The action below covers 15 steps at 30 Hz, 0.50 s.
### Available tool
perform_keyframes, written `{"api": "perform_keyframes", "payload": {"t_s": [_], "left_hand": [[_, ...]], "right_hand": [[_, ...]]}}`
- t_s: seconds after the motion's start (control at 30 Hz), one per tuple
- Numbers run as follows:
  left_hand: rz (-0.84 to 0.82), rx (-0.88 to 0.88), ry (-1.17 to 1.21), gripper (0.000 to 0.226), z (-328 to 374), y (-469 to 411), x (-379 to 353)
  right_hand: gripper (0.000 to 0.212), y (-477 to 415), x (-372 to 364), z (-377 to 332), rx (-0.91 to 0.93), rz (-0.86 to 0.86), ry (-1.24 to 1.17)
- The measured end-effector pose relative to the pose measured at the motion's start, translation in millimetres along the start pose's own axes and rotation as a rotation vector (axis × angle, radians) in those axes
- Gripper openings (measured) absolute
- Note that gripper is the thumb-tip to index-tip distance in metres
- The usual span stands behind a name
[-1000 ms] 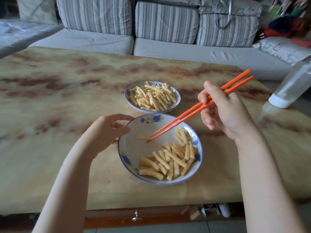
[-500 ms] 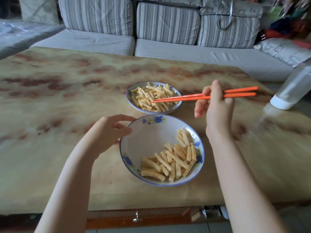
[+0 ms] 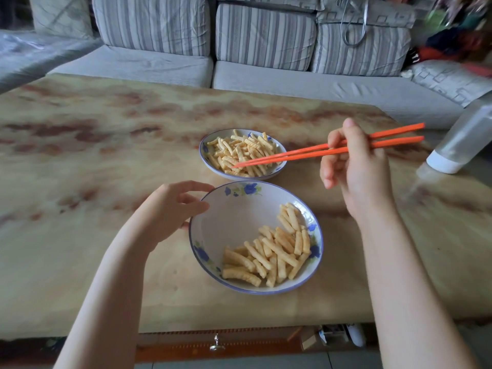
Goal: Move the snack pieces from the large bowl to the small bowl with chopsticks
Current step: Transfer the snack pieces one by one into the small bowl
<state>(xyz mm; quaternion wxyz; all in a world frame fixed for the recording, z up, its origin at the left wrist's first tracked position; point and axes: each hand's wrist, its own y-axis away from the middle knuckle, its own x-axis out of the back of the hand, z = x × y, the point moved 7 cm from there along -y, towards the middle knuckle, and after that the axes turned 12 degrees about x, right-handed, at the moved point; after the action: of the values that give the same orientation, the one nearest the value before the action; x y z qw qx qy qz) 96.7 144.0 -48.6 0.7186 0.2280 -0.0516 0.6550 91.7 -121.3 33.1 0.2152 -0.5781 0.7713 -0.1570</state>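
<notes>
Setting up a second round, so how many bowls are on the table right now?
2. The large bowl sits nearest the person, the left hand at its rim; the small bowl lies just beyond it. None seems hidden.

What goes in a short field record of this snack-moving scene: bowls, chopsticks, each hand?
large bowl: near, partly filled with snack pieces
small bowl: behind it, heaped with pieces
chopsticks: orange, tips over small bowl
right hand: holds chopsticks
left hand: fingers at large bowl's rim
table: marbled top
</notes>
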Motion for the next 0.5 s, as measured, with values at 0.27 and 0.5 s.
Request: {"api": "perform_keyframes", "payload": {"t_s": [0.27,0.5], "left_hand": [[0.013,-0.007,-0.028,0.030,1.1,1.3,0.3],[0.001,-0.002,-0.006,0.030,1.6,1.7,-1.0]], "right_hand": [[0.042,14.7,-2.4,-16.5,-0.179,-0.406,0.055],[0.040,24.1,-13.1,-11.7,-0.234,-0.544,0.080]]}}
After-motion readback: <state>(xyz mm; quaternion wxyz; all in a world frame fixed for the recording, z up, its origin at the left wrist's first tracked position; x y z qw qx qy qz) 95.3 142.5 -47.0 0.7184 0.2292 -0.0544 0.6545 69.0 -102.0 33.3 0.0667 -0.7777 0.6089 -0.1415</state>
